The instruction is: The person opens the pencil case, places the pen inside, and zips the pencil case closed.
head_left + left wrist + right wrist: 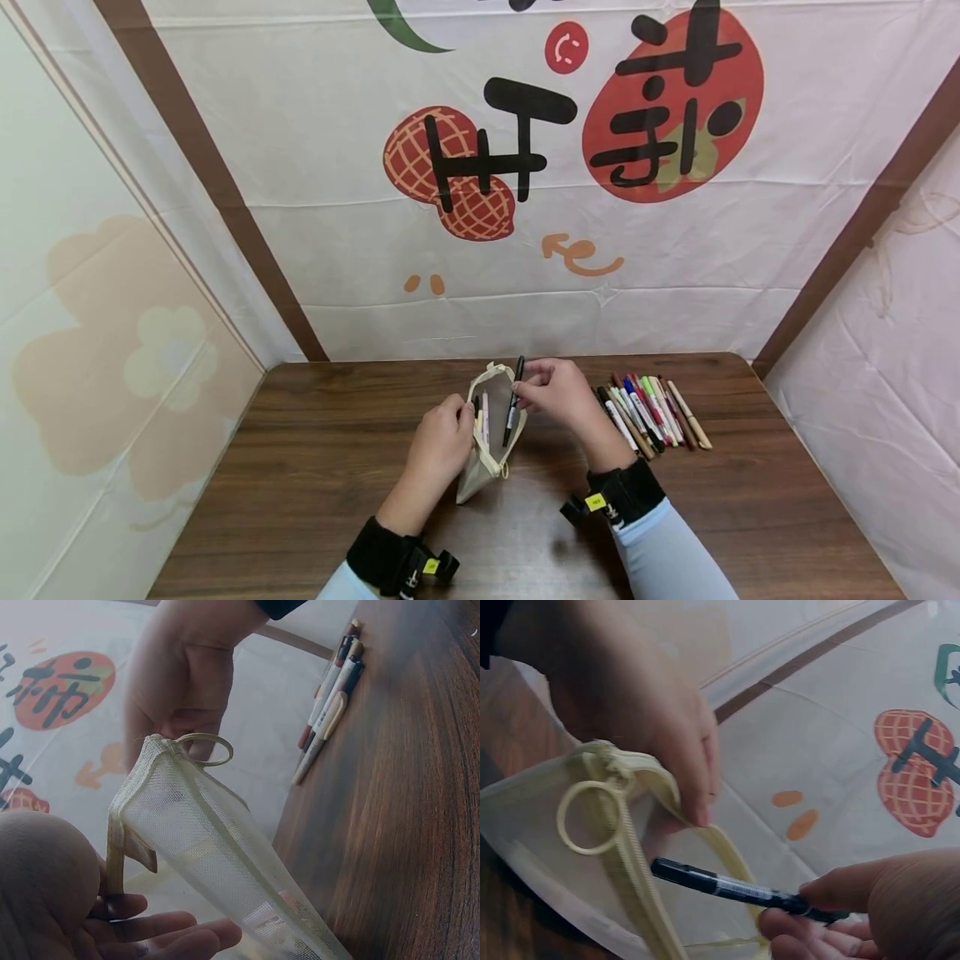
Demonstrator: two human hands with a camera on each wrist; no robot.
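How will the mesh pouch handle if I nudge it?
The pouch is probably floppy: its mesh looks thin and see-through. It may sag or tip if released, since the left hand holds its rim.

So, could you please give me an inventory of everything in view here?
Wood-grain table: one, dark brown, foreground.
Zippered mesh pouch with ring pull: one, cream, mid-table.
Slim capped marker: one, black, at the pouch's opening.
Slim enclosed pens: count unclear, white and dark visible, inside the pouch.
Slim loose pens: roughly a dozen, mixed colours, table's right side.
Printed cloth backdrop: one, white, behind the table.
Cloth side panels: two, pale, left and right.
Wrist straps with cameras: two, black, on the wrists.
Sleeves: two, light blue, forearms.
Left hand: one, bare, holding the pouch's rim.
Right hand: one, bare, pinching the marker.
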